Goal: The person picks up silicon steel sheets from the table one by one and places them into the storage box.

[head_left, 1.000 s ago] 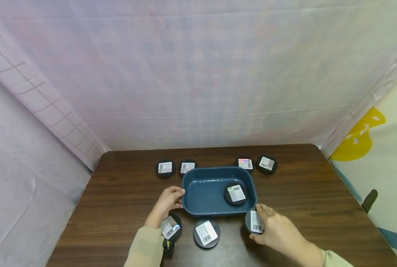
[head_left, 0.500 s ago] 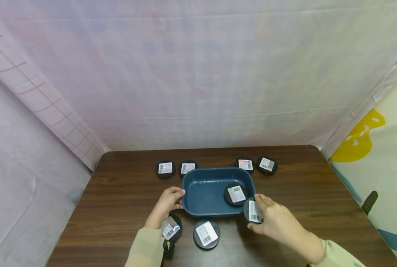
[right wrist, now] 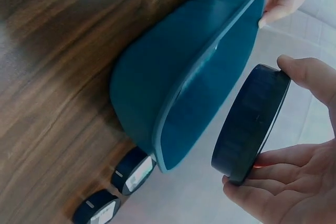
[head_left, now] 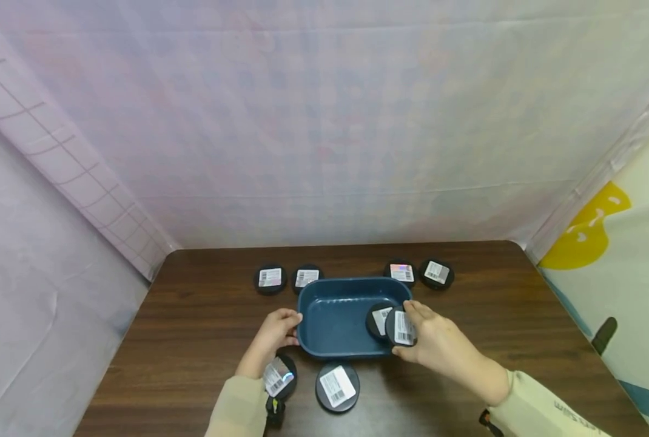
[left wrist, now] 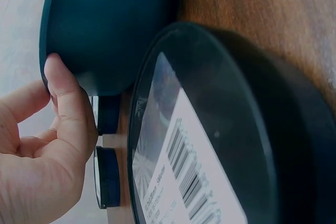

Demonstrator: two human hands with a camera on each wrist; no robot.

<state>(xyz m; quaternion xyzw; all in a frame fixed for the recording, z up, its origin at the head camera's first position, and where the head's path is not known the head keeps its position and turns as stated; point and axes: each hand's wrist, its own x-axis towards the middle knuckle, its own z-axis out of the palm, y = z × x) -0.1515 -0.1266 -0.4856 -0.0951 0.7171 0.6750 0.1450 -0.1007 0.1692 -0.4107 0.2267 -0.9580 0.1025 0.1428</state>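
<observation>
A blue rectangular plastic basin (head_left: 332, 328) stands on the table. My left hand (head_left: 272, 334) pinches its left rim between thumb and fingers, as the left wrist view also shows. My right hand (head_left: 439, 340) grips a flat round black tub (right wrist: 252, 119) by its edge, thumb on one side and fingers on the other. That tub, with a white barcode label, is held over the basin's right end, higher than the rim in the right wrist view. Inside the basin lies another black tub (head_left: 375, 321), partly hidden by the held one.
Two labelled tubs lie behind the basin at left, the outer tub (head_left: 270, 279) and its neighbour (head_left: 306, 277). Two more, an inner tub (head_left: 401, 272) and an outer tub (head_left: 436, 274), are behind at right. In front are a tub (head_left: 338, 387) and one beside my left wrist (head_left: 279, 376).
My right hand has carried its tub up and leftward, from in front of the basin's right corner to over its inside. My left hand has stayed on the rim.
</observation>
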